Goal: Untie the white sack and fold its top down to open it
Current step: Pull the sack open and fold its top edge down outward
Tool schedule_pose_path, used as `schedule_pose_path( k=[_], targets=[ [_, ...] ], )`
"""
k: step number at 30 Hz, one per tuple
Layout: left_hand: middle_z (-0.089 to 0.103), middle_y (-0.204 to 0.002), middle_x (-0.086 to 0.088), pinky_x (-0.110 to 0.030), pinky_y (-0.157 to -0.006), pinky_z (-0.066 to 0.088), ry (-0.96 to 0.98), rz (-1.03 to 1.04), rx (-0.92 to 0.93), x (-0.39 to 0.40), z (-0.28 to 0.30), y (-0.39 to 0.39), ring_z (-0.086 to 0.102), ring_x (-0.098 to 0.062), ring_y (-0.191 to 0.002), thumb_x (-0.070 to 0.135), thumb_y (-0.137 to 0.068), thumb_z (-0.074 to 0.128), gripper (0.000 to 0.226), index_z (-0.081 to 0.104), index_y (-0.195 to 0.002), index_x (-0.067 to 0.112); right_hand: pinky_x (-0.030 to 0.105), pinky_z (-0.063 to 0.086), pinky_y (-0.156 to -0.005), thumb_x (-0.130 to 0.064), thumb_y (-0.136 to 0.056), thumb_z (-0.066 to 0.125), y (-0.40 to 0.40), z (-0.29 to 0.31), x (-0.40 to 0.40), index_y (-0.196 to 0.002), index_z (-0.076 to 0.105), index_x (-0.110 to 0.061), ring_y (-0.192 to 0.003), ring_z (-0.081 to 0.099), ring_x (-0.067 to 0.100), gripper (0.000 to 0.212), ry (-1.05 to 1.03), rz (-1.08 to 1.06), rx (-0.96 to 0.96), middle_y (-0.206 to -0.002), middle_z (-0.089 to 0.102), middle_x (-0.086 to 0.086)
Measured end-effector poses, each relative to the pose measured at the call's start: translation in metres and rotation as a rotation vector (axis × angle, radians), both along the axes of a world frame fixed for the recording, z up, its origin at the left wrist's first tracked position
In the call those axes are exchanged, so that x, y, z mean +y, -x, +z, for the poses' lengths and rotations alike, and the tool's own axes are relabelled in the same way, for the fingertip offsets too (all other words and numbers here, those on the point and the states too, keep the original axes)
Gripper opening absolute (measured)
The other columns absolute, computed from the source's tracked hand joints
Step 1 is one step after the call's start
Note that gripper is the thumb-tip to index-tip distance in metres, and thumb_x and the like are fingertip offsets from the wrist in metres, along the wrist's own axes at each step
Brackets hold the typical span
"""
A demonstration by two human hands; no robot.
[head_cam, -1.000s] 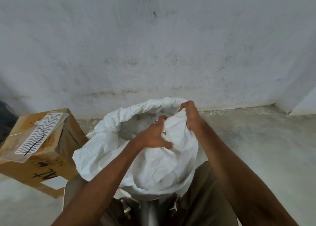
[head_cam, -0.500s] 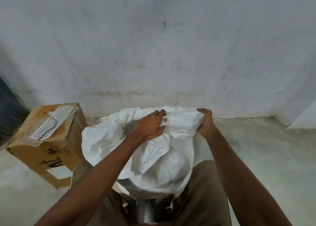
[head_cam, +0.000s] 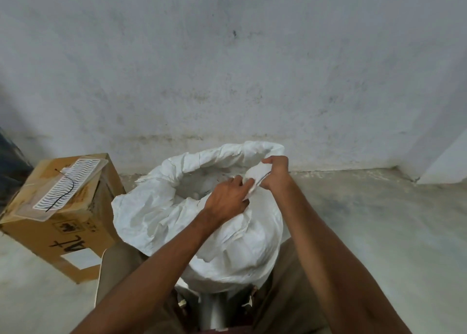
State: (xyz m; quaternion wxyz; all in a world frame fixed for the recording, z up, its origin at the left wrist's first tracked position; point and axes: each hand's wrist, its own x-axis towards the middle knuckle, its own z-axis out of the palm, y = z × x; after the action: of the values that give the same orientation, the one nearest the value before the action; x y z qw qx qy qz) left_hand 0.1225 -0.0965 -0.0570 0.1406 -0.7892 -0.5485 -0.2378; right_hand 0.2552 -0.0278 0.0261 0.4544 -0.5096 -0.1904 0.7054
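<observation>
Crumpled white woven sack (head_cam: 177, 214) sits right of the brown cardboard box (head_cam: 63, 222), mouth already open. Left hand (head_cam: 227, 199) and right hand (head_cam: 276, 173) both pinch its near-right rim. Roll outward evenly; work round.

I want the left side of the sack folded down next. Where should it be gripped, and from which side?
Grip the sack at its rolled left rim, coming from above and outside. There the edge stands up as a thick fold, clear of both hands, which hold the right rim. The cardboard box stands close on that side.
</observation>
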Motion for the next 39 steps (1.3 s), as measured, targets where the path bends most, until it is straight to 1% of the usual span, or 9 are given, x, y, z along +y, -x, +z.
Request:
schedule_pose_path(
  k=[9, 12, 15, 19, 22, 26, 30, 34, 39],
  targets=[
    [0.064, -0.113, 0.010, -0.028, -0.085, 0.052, 0.488, -0.048, -0.422, 0.007, 0.010, 0.052, 0.061, -0.011, -0.099, 0.050, -0.053, 0.089, 0.077, 0.056, -0.118, 0.029, 0.044, 0.051, -0.090, -0.009, -0.083, 0.046, -0.005, -0.020, -0.001, -0.122, 0.050, -0.003, -0.097, 0.059, 0.034, 0.039, -0.125, -0.005, 0.117, -0.105, 0.055, 0.013],
    [0.062, -0.118, -0.001, -0.038, -0.085, 0.053, 0.370, -0.033, -0.312, 0.014, 0.013, 0.058, 0.061, -0.022, -0.102, 0.026, -0.067, 0.078, 0.059, 0.055, -0.121, 0.022, 0.048, 0.043, -0.102, -0.021, -0.074, 0.072, 0.002, -0.029, -0.003, -0.138, 0.030, -0.015, -0.118, 0.049, 0.033, 0.077, -0.099, -0.134, -0.392, -0.128, 0.043, 0.011],
    [0.055, -0.111, -0.013, -0.043, -0.061, 0.054, 0.213, 0.009, -0.223, 0.021, 0.020, 0.048, 0.059, -0.030, -0.079, 0.003, -0.067, 0.074, 0.052, 0.054, -0.114, 0.011, 0.048, 0.019, -0.116, -0.028, -0.058, 0.074, -0.003, -0.043, -0.011, -0.144, 0.032, -0.021, -0.145, 0.026, 0.032, 0.096, -0.822, -0.234, -1.179, -0.148, 0.029, 0.010],
    [0.050, -0.103, -0.012, -0.039, -0.038, 0.047, 0.087, 0.034, -0.182, 0.030, 0.027, 0.036, 0.051, -0.028, -0.052, 0.000, -0.065, 0.077, 0.057, 0.039, -0.104, 0.017, 0.056, 0.010, -0.122, -0.024, -0.057, 0.074, -0.009, -0.047, -0.004, -0.149, 0.036, -0.023, -0.154, 0.012, 0.026, 0.100, -1.324, 0.687, -1.552, -0.155, 0.031, 0.002],
    [0.054, -0.093, -0.007, -0.044, -0.050, 0.051, 0.067, 0.021, -0.280, 0.032, 0.028, 0.040, 0.054, -0.026, -0.061, 0.014, -0.069, 0.079, 0.049, 0.040, -0.098, 0.017, 0.041, 0.047, -0.094, -0.020, -0.067, 0.075, -0.005, -0.039, 0.011, -0.119, 0.061, -0.021, -0.110, 0.063, 0.026, 0.054, -1.299, 0.708, -1.618, -0.113, 0.065, -0.002],
    [0.060, -0.106, 0.003, -0.024, -0.081, 0.050, 0.282, -0.167, -0.693, 0.014, 0.025, 0.056, 0.059, -0.011, -0.094, 0.033, -0.058, 0.095, 0.073, 0.051, -0.112, 0.016, 0.036, 0.050, -0.059, -0.011, -0.065, 0.077, -0.007, -0.037, 0.029, -0.088, 0.065, -0.011, -0.075, 0.067, 0.031, 0.026, -1.326, 0.405, -1.505, -0.081, 0.067, 0.004],
    [0.052, -0.139, -0.003, -0.019, -0.089, 0.041, 0.387, -0.032, -0.385, -0.010, -0.002, 0.076, 0.054, -0.017, -0.117, 0.035, -0.060, 0.092, 0.101, 0.038, -0.144, 0.018, 0.041, 0.051, -0.054, -0.003, -0.059, 0.075, -0.014, -0.048, 0.028, -0.081, 0.063, -0.007, -0.065, 0.065, 0.033, 0.026, -1.371, 0.211, -1.490, -0.075, 0.065, 0.007],
    [0.067, -0.096, -0.016, -0.027, -0.055, 0.038, -0.011, 0.115, -0.119, -0.014, -0.009, 0.073, 0.064, -0.030, -0.071, -0.007, -0.059, 0.080, 0.063, 0.060, -0.118, 0.004, 0.043, 0.049, -0.078, -0.027, -0.055, 0.074, -0.011, -0.038, 0.016, -0.107, 0.060, -0.017, -0.088, 0.062, 0.027, 0.055, -1.392, 0.284, -1.643, -0.102, 0.060, 0.001],
    [0.056, -0.077, -0.012, -0.034, -0.059, 0.037, -0.333, -0.059, 0.146, 0.003, -0.016, 0.064, 0.050, -0.026, -0.067, -0.015, -0.080, 0.058, 0.028, 0.052, -0.097, 0.007, 0.053, 0.033, -0.111, -0.045, -0.046, 0.077, 0.003, -0.015, -0.010, -0.143, 0.039, -0.034, -0.132, 0.042, 0.021, 0.105, -1.497, 0.799, -1.851, -0.138, 0.046, -0.003]
  ],
)
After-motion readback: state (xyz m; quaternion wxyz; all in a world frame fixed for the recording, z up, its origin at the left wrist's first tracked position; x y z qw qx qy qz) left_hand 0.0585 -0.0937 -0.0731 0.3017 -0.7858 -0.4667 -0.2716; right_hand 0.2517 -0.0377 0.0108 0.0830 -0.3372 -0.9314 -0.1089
